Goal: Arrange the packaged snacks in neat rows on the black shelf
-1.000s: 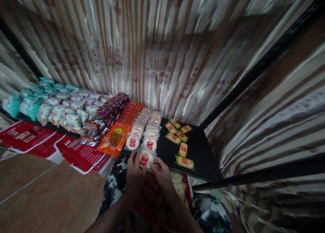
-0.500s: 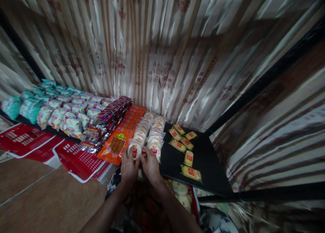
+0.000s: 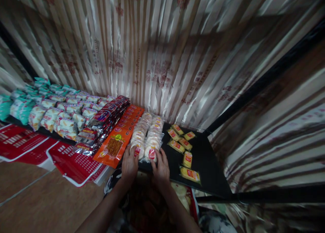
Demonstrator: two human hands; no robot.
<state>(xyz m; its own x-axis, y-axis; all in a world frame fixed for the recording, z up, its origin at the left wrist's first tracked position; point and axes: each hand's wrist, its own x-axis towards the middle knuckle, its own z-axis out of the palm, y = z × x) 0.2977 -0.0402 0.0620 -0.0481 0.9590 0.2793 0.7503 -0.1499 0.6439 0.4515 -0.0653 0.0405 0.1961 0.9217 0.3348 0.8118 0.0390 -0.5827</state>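
Two rows of clear-wrapped white round crackers or biscuits with red labels stand side by side on a black shelf (image 3: 210, 165). My left hand (image 3: 130, 165) rests its outstretched fingers on the near end of the left row (image 3: 138, 138). At the near end of the right row (image 3: 153, 138), my right hand (image 3: 161, 167) touches the front packet, its fingers apart. Both hands flank the two front packets, leaving a gap between the hands. An orange snack bag (image 3: 115, 145) with a picture of brown sticks lies just left of the rows.
Several small yellow packets (image 3: 188, 159) lie scattered on the right. Dark shiny packets (image 3: 101, 119) stand beyond the orange bag, then white snack bags (image 3: 66, 126) and teal bags (image 3: 25, 109). Red baskets (image 3: 73, 162) sit below the shelf edge. A striped curtain (image 3: 157, 57) hangs behind.
My hands have moved apart: the right one shifted right, from between the rows to the right row's near end. The left stays at the left row. The front packets now sit closer together.
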